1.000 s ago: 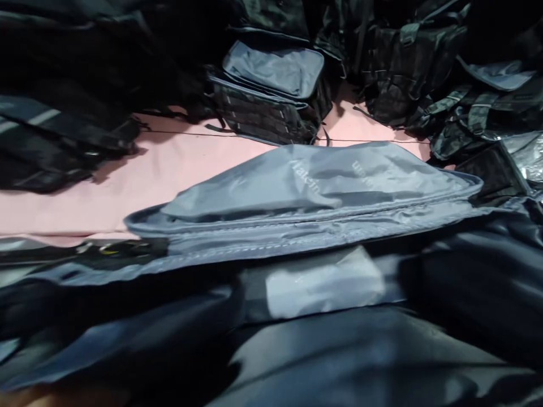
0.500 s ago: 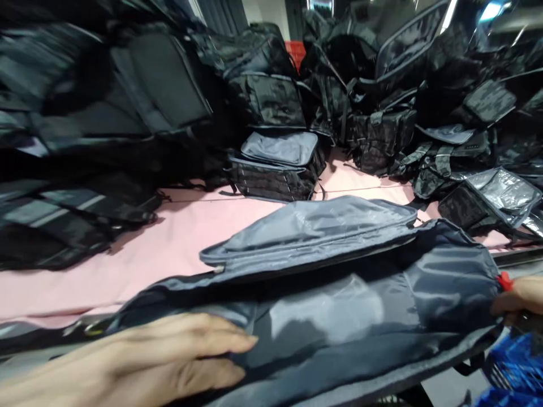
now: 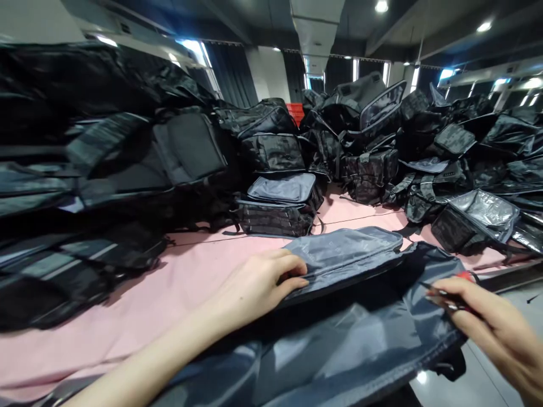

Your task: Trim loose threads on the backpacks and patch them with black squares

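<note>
An unzipped dark backpack point(image 3: 322, 345) with a grey-blue lining lies open in front of me, its mouth facing up. Its lined flap point(image 3: 345, 244) is folded back toward the far side. My left hand point(image 3: 275, 277) reaches across, with thumb and fingers curled on the flap's zip edge. Over the right end of the bag is my right hand point(image 3: 479, 316), closed around small dark thread snips point(image 3: 445, 298) whose tip points left. A red bit shows behind that hand. The far end of the snips is hidden by the fingers.
A pink cloth point(image 3: 203, 265) covers the table. Camouflage backpacks are piled at the left point(image 3: 186, 147) and far right. One backpack point(image 3: 275, 217) with a grey lid stands beyond the flap. A silver-lined bag point(image 3: 479, 217) sits open at right. A red crate point(image 3: 296, 113) is behind.
My left hand has moved from the near left side of the bag's opening to the far flap edge. The right hand has come inward over the bag, and the view has tilted up.
</note>
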A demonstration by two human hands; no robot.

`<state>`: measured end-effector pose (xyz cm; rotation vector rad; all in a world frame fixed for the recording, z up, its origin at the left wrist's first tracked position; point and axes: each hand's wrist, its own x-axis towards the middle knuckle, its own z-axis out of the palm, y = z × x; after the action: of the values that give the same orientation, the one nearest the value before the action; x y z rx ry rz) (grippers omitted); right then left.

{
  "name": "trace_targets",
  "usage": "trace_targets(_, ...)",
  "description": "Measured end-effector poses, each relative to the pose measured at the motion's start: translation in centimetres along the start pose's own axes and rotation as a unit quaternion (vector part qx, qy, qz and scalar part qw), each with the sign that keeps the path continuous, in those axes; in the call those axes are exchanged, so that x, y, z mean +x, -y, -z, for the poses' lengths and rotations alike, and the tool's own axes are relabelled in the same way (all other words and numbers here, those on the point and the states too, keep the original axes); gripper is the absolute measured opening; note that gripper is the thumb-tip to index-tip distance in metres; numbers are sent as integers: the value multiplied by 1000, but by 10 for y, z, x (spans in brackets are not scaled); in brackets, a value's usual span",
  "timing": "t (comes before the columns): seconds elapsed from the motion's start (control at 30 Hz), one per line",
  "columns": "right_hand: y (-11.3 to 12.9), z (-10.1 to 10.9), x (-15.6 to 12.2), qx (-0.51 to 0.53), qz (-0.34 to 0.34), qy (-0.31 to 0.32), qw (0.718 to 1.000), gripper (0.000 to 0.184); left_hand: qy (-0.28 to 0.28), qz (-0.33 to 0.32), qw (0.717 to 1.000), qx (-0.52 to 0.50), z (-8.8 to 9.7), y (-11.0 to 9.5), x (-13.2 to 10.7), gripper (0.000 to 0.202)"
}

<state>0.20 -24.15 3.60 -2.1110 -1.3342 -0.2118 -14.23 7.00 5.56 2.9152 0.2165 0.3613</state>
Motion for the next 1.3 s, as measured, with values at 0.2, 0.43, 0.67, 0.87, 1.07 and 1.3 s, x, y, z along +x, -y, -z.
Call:
trace_targets(0.2, 44, -56, 49, 178, 24, 119, 977, 16, -50, 16, 999, -9, -22, -1, 0, 25)
trace_targets(0.43, 48, -101, 61, 130, -18, 47, 990, 13, -58, 132, 981, -129, -27, -2, 2, 22)
trace_targets(0.67, 52, -121, 68, 99, -12, 58, 993, 8, -58, 139, 977, -152, -27, -4, 0, 24)
trace_targets(0.87, 50, -122, 69, 105, 7, 66, 992, 8, -56, 143, 977, -149, -26, -4, 1, 24)
trace_targets(1.07, 49, -122, 70, 101, 10, 64, 993, 9, -56, 141, 976, -155, -26, -5, 3, 24)
trace_targets(1.3, 48, -124, 71, 87, 4, 47, 995, 10, -47, 141, 977, -154, -25, -4, 3, 24)
